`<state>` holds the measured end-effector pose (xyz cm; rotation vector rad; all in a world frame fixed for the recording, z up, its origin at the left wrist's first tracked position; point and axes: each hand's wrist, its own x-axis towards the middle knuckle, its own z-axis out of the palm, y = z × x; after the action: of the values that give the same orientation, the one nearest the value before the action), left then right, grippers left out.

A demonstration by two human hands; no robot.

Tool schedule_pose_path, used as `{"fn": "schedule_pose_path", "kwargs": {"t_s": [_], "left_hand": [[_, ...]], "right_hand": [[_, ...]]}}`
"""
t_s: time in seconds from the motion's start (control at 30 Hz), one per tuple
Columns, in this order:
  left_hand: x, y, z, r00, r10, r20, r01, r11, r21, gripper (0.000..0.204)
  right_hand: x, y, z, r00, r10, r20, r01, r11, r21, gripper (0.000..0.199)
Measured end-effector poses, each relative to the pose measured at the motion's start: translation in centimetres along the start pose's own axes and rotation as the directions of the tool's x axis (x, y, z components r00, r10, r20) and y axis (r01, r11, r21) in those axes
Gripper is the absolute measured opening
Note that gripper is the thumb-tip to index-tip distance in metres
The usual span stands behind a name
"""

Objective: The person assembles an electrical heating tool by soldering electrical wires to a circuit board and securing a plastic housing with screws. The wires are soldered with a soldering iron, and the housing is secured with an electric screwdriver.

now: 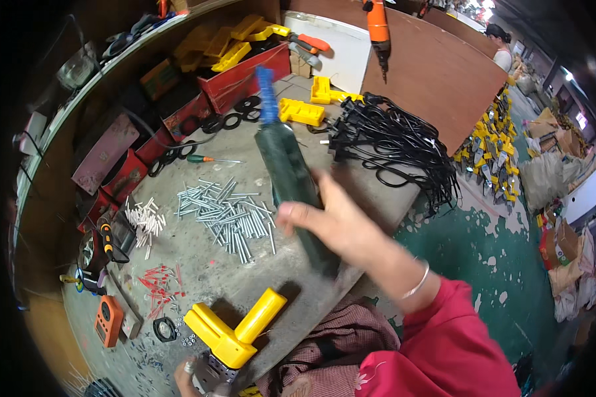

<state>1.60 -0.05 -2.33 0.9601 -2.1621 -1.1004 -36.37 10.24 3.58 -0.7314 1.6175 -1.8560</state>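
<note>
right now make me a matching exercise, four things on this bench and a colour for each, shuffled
Things:
1. long flat tool in the right hand
2. T-shaped plastic housing by the left hand
3. coiled cables
4. pile of pins

Colours:
A. black
B. silver
C. dark green with a blue end
D. yellow

Pairs: 1-C, 2-D, 3-A, 4-B

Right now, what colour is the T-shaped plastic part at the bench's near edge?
Bright yellow: the T-shaped plastic part shows best in the head view, above the left hand.
</note>
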Motion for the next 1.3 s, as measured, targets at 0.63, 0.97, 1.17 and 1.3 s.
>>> {"fn": "schedule_pose_path", "kwargs": {"t_s": [0.63, 0.97, 1.17, 1.3], "left_hand": [[4.1, 2.6, -3.7, 0.893, 0.448, 0.042, -0.294, 0.511, 0.808, 0.037], [5.0, 10.3, 10.1, 0.695, 0.538, 0.478, -0.456, 0.843, -0.285, 0.095], [2.2, 8.7, 6.7, 0.62, -0.028, 0.784, 0.459, 0.824, -0.333, 0.043], [-0.6, 8.1, 5.0, 0.913, 0.193, 0.358, -0.273, 0.943, 0.19, 0.033]], "right_hand": [[-2.1, 1.1, -18.2, 0.667, -0.725, 0.174, 0.184, -0.066, -0.981, 0.008], [-8.6, -7.4, 4.8, 0.951, -0.031, 0.308, -0.063, 0.954, 0.292, 0.028], [-2.4, -5.7, -0.1, 0.984, -0.143, 0.11, 0.108, 0.956, 0.274, 0.03], [1.6, 2.0, -5.7, 0.935, -0.34, -0.101, 0.258, 0.848, -0.464, 0.043]]}}
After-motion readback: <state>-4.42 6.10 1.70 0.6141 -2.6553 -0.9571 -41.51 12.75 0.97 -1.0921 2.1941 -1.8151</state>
